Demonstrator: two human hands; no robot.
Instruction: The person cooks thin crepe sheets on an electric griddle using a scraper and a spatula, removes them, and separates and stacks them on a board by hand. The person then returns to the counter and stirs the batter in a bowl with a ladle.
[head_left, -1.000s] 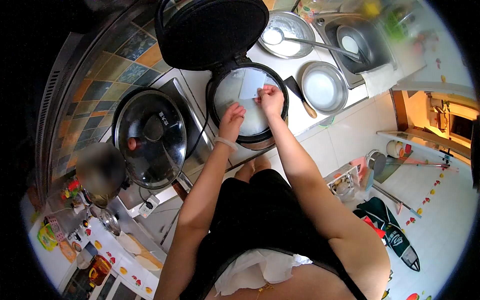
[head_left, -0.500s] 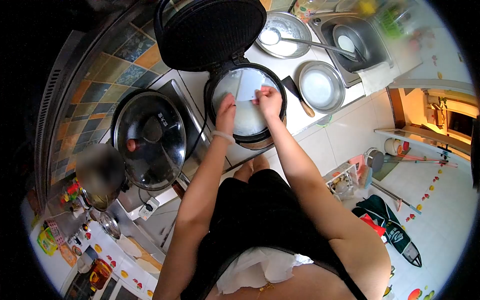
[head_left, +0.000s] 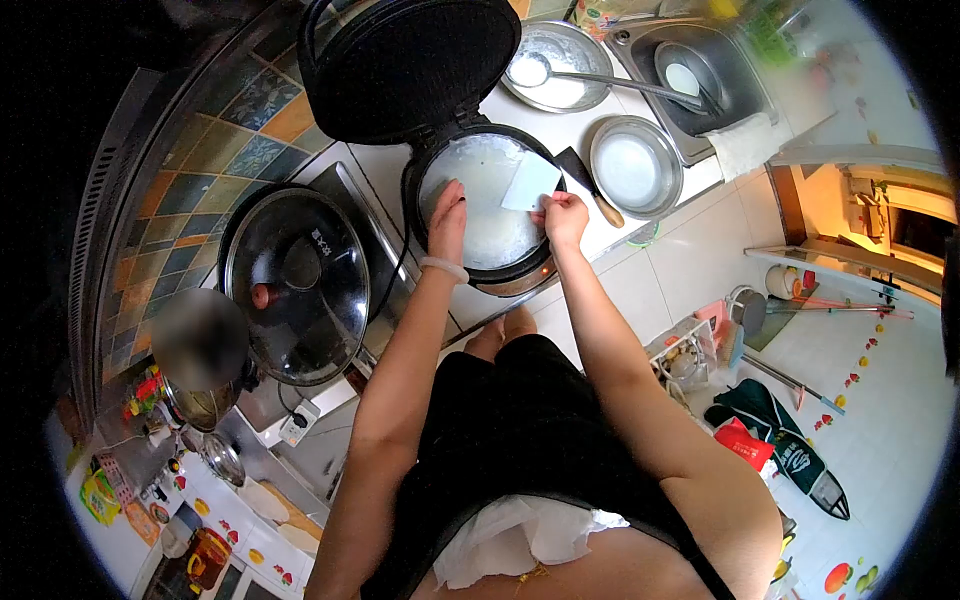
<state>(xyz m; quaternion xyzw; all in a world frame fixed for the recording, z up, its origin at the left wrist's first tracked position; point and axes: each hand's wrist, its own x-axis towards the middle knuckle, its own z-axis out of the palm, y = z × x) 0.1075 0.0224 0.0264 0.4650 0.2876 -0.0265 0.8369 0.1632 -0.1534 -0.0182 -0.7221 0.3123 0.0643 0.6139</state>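
A round electric griddle (head_left: 500,281) stands with its black ribbed lid (head_left: 410,70) raised. A thin white layer of batter (head_left: 490,235) covers its plate. My right hand (head_left: 565,217) pinches a pale flat scraper (head_left: 531,184) by its lower right corner, over the right part of the batter. My left hand (head_left: 448,222) is above the left part of the plate, fingers stretched forward and holding nothing visible. Whether its fingertips touch the batter I cannot tell. A cleaver with a wooden handle (head_left: 608,211) lies just right of the griddle.
A metal bowl with white batter and a ladle (head_left: 528,70) stands behind, beside another metal bowl (head_left: 634,168) and the sink (head_left: 755,95). Left of the griddle is a large wok with a glass lid (head_left: 297,285). A black cord (head_left: 398,270) runs between them.
My right hand has moved right with the scraper, which is now tilted and apart from my left hand. My left hand has shifted slightly left. The view has moved a little.
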